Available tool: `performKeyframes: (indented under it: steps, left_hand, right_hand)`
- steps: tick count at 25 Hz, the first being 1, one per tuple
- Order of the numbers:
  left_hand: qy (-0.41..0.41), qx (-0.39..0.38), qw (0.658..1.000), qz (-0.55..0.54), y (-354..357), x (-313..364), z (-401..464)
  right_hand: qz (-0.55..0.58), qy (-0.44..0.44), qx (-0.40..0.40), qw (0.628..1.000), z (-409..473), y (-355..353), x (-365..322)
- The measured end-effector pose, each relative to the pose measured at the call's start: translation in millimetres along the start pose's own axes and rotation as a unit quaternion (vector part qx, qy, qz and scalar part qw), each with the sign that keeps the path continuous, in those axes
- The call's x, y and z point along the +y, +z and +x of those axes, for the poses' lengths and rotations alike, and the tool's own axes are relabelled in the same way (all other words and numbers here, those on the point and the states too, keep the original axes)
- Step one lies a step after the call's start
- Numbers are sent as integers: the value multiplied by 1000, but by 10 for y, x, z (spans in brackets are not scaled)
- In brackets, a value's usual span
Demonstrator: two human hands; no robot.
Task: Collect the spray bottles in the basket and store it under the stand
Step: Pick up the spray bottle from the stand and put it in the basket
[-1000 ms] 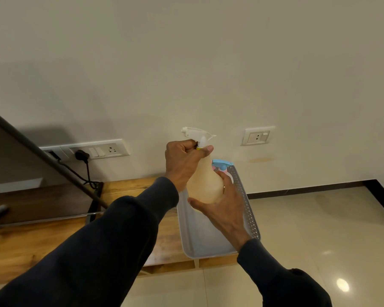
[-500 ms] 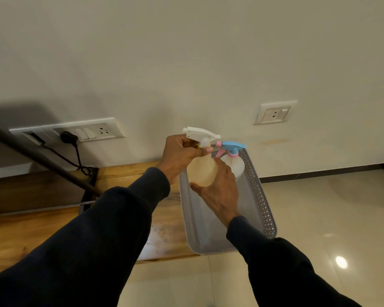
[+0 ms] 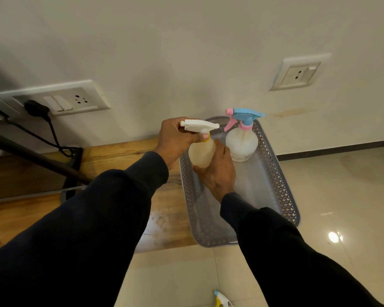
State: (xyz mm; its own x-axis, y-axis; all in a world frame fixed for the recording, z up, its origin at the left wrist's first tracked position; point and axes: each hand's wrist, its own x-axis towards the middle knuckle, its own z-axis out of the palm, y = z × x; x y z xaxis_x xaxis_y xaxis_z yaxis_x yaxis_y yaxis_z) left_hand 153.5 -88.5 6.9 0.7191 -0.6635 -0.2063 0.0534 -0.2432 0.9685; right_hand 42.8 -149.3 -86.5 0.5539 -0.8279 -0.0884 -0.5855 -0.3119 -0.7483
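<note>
Pale wall (image 3: 186, 41) with two socket plates backs a low wooden stand (image 3: 124, 156), on whose right end a grey perforated basket (image 3: 277, 187) sits, overhanging the tiled floor (image 3: 341, 196). One spray bottle with a blue and pink trigger head (image 3: 242, 138) stands upright at the basket's far end. A second, the white-trigger spray bottle (image 3: 201, 151), is held over the basket's near-left part: the left hand (image 3: 175, 138) is closed round its neck beneath the trigger, the right hand (image 3: 217, 173) cupped against its lower body. A third bottle's tip (image 3: 221, 300) shows on the floor at the bottom edge. Judgement: the translucent plastic body looks thin, light and somewhat squeezable, its smooth round belly likely slippery; contents cannot be determined. The neck beneath the trigger is the firmer hold; gripping the trigger itself risks a discharge.
</note>
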Motion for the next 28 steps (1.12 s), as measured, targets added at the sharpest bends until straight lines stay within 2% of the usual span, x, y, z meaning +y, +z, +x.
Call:
performKeyframes:
  steps: [6, 17, 21, 24, 28]
  left_hand:
    - [25, 3, 999, 30, -15, -34, 153]
    - [0, 31, 999, 43, -79, -106, 82]
    - [-7, 84, 994, 76, -278, -173, -323]
    - [1, 136, 985, 103, -410, -336, -874]
    - [9, 147, 982, 116, -469, -687, -1744]
  right_hand:
    - [5, -14, 2, 1000, 165, 152, 16]
    - [9, 2, -32, 999, 104, 72, 7]
    - [48, -19, 36, 998, -405, -220, -45]
    - [140, -50, 105, 983, -963, -482, -82]
    - [183, -85, 160, 966, -1821, -653, 133]
